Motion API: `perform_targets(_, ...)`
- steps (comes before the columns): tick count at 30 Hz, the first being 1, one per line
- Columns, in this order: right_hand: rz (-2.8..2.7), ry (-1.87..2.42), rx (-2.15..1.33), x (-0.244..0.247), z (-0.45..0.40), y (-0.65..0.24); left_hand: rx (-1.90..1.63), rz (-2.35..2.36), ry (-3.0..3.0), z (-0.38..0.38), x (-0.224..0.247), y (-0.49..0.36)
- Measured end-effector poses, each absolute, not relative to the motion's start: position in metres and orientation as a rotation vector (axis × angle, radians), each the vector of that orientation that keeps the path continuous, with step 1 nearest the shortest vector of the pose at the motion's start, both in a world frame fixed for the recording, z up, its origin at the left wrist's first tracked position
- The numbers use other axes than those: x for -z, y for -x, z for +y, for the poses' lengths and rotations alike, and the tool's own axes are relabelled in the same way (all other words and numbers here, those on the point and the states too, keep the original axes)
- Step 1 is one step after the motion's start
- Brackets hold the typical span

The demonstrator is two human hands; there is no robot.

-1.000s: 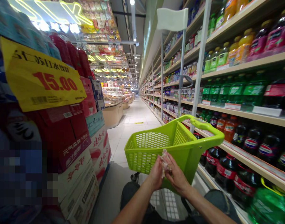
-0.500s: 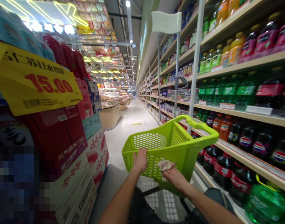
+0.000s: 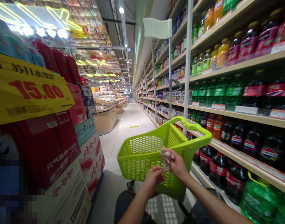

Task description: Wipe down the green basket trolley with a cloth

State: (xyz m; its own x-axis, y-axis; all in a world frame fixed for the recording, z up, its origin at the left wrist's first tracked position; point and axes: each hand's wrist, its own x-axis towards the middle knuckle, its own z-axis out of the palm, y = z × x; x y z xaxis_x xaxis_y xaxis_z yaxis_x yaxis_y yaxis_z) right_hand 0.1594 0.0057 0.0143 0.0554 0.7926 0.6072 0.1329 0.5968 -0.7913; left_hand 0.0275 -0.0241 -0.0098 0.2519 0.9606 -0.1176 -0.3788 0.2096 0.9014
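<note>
A lime-green shopping cart (image 3: 142,168) with a honeycomb-holed basket stands before my knees, its handle toward the right. My right hand (image 3: 179,166) grips a crumpled, whitish, stained cloth (image 3: 167,157) in front of the basket's side. Just below and left of the cloth is my left hand (image 3: 153,179), fingers curled with their tips at the cloth's lower edge. Whether those fingertips pinch the cloth cannot be made out. The basket's inside, as far as it shows, holds nothing.
On the right, shelves (image 3: 226,107) of soft-drink bottles run down the aisle. Stacked drink cartons (image 3: 91,155) with a yellow price sign (image 3: 35,90) rise close on the left. A tall grey metal frame (image 3: 170,68) stands by the shelves beyond the cart.
My left hand has left the cart's side and moved right and down to the cloth. My right hand has lifted the cloth upward from lower on the basket wall. The view shifts slightly.
</note>
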Motion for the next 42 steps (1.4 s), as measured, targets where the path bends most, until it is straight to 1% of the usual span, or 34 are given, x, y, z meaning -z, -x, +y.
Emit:
perform_targets(4,-1.383,0.844,-0.714,-0.006,0.004,-0.155,-1.221,0.851,-0.718,-0.026,0.006,-0.025)
perform_targets(6,-1.419,0.802,-0.788,-0.007,0.000,-0.153,-1.222,0.773,-0.670,-0.026,0.003,-0.025)
perform_targets(8,-1.489,0.789,-0.776,-0.008,0.000,-0.154,-1.171,0.711,-0.720,-0.027,0.002,-0.028)
perform_targets(10,-1.576,0.823,-0.610,-0.007,0.003,-0.157,-1.148,0.739,-0.795,-0.027,0.003,-0.032)
perform_targets(13,-1.760,0.891,-0.195,0.003,0.006,-0.162,-1.181,0.834,-0.799,-0.025,0.004,-0.036)
perform_targets(15,-1.926,0.884,0.002,0.014,0.003,-0.163,-1.165,0.850,-0.768,-0.024,0.004,-0.037)
perform_targets(18,-2.157,0.807,0.061,0.025,-0.007,-0.164,-1.106,0.848,-0.736,-0.026,0.002,-0.032)
perform_targets(21,-2.235,0.739,0.079,0.020,-0.006,-0.166,-1.050,0.880,-0.877,-0.027,-0.006,-0.023)
perform_targets(23,-2.209,0.700,0.162,0.006,0.004,-0.166,-1.058,1.068,-1.145,-0.021,-0.016,-0.015)
perform_targets(25,-2.135,0.677,0.297,-0.009,0.018,-0.165,-1.123,1.359,-1.387,-0.010,-0.027,-0.007)
perform_targets(28,-2.043,0.713,0.548,-0.016,0.037,-0.163,-1.220,1.640,-1.568,0.007,-0.037,0.007)
perform_targets(29,-2.061,0.715,0.621,-0.010,0.040,-0.163,-1.170,1.693,-1.678,0.011,-0.037,0.010)
perform_targets(31,-2.161,0.667,0.719,0.013,0.042,-0.165,-0.906,1.825,-1.996,0.015,-0.033,0.016)
perform_targets(33,-2.274,0.580,0.749,0.041,0.038,-0.169,-0.566,1.930,-2.240,0.016,-0.026,0.018)
perform_targets(35,-2.328,0.538,0.743,0.057,0.032,-0.172,-0.377,1.984,-2.317,0.016,-0.020,0.018)
perform_targets(38,-2.298,0.562,0.719,0.046,0.027,-0.171,-0.259,2.013,-2.347,0.016,-0.018,0.017)
perform_targets(42,-2.215,0.674,0.658,0.018,0.030,-0.165,-0.245,2.043,-2.348,0.013,-0.019,0.014)
